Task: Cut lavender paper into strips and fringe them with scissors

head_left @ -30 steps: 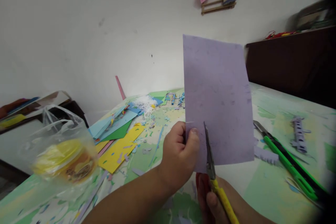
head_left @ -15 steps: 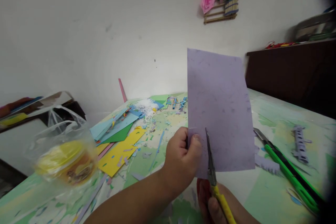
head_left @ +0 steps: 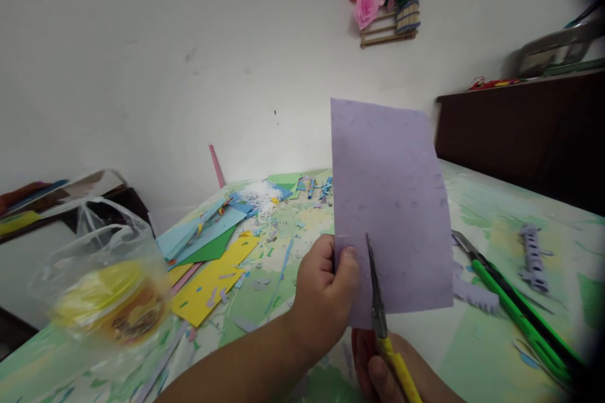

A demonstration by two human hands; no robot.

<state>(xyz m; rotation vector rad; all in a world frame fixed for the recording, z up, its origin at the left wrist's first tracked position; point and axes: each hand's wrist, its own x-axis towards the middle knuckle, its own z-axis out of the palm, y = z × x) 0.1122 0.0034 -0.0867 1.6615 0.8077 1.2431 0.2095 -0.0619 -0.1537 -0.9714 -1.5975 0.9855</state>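
Observation:
A sheet of purple paper [head_left: 390, 189] stands upright in front of me, its lower left edge pinched between the thumb and fingers of my left hand [head_left: 326, 289]. In my right hand [head_left: 385, 374], low in the view and partly hidden, is a pair of scissors [head_left: 378, 305] with a yellow and a red handle. The blades point up and lie at the paper's lower part, just right of my left thumb. A short pale line shows on the paper above that thumb. Whether the blades are apart cannot be made out.
Right of the paper lie a green utility knife [head_left: 520, 312] and a cut purple paper piece [head_left: 534, 258]. To the left are yellow paper [head_left: 212, 280], white shredded strips [head_left: 259, 195] and a plastic bag [head_left: 113, 289] around a yellow-lidded tub. Scraps litter the table.
The whole view has shifted slightly, so most things appear a little further left and lower. Both hands keep their hold on the paper and scissors, whose positions to each other look nearly the same.

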